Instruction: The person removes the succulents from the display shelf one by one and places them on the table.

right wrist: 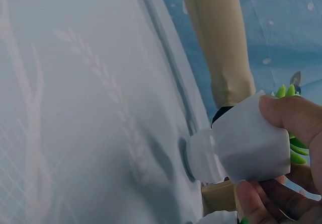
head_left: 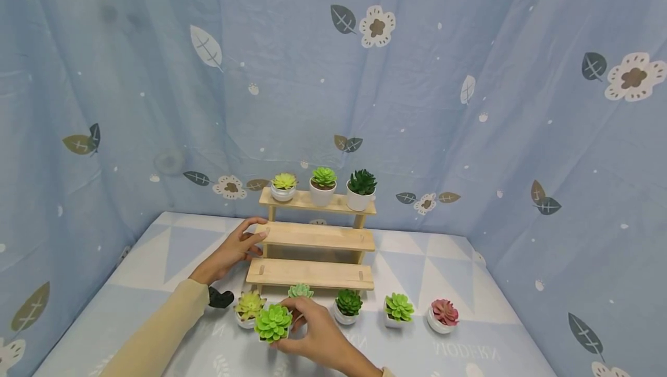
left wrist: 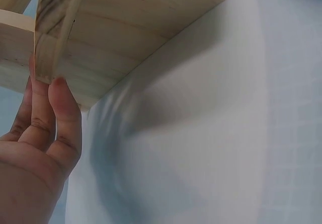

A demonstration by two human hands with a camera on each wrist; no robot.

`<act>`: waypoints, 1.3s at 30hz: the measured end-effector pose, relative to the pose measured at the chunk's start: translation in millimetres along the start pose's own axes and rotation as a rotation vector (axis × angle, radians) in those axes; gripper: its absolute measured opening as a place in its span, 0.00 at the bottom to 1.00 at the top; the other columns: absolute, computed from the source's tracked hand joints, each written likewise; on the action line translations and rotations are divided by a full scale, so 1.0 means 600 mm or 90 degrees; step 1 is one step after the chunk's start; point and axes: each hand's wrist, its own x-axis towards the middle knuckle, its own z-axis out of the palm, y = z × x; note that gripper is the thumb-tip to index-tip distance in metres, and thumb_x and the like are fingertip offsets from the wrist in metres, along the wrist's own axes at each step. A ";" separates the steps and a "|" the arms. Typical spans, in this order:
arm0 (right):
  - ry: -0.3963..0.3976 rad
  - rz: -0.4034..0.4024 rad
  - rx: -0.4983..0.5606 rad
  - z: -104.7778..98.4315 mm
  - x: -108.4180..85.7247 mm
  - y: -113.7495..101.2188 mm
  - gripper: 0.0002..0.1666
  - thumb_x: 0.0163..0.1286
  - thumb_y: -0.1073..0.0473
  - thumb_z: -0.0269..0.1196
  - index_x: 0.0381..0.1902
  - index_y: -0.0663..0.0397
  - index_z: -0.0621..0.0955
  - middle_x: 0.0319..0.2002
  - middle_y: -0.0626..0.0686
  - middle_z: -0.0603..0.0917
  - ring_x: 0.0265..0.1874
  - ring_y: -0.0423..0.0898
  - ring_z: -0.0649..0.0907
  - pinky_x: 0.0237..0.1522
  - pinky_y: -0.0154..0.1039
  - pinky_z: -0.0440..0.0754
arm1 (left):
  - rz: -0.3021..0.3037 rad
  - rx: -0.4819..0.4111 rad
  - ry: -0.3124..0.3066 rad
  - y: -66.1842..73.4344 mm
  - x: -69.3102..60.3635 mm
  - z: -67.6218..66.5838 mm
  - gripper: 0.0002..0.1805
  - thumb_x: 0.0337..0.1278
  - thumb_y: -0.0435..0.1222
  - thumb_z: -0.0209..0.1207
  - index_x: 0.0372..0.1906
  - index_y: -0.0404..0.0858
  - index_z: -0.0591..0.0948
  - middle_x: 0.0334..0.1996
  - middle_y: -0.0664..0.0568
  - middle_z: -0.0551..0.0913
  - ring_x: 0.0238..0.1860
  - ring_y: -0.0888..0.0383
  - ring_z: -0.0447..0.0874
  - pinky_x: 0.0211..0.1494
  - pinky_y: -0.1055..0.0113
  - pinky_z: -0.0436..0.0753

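Note:
A three-tier wooden plant stand (head_left: pixel 315 235) stands at the back of the table. At its left end my left hand (head_left: pixel 231 254) grips the middle tier; in the left wrist view, fingertips (left wrist: pixel 63 95) pinch a wooden upright from below. My right hand (head_left: pixel 320 333) holds a bright green potted succulent (head_left: pixel 273 324) in front of the stand. Its white angular pot (right wrist: pixel 254 141) is tilted between thumb and fingers in the right wrist view, raised off the cloth. Just behind it sits a yellow-green succulent (head_left: pixel 250 306) in a white pot.
On the top tier stand a yellow succulent (head_left: pixel 283 187), a green one (head_left: pixel 323 186) and a dark green one (head_left: pixel 361 189). Along the front are a pale green succulent (head_left: pixel 300 291), a dark green one (head_left: pixel 347 304), a light green one (head_left: pixel 398 308) and a red one (head_left: pixel 443 314).

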 end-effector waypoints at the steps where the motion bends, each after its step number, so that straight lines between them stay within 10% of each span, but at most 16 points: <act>1: 0.000 0.001 0.002 0.001 -0.001 0.001 0.32 0.63 0.50 0.77 0.63 0.42 0.79 0.52 0.40 0.81 0.40 0.32 0.81 0.42 0.32 0.84 | 0.001 0.001 -0.001 0.000 0.000 0.000 0.32 0.71 0.57 0.59 0.74 0.57 0.66 0.58 0.37 0.75 0.48 0.33 0.81 0.42 0.54 0.80; 39: -0.057 0.050 -0.032 0.035 -0.011 0.029 0.34 0.65 0.51 0.76 0.66 0.50 0.78 0.44 0.37 0.81 0.32 0.29 0.81 0.36 0.28 0.82 | 0.001 0.010 0.004 -0.003 -0.002 0.001 0.32 0.71 0.58 0.59 0.74 0.59 0.65 0.56 0.39 0.76 0.44 0.41 0.83 0.43 0.54 0.79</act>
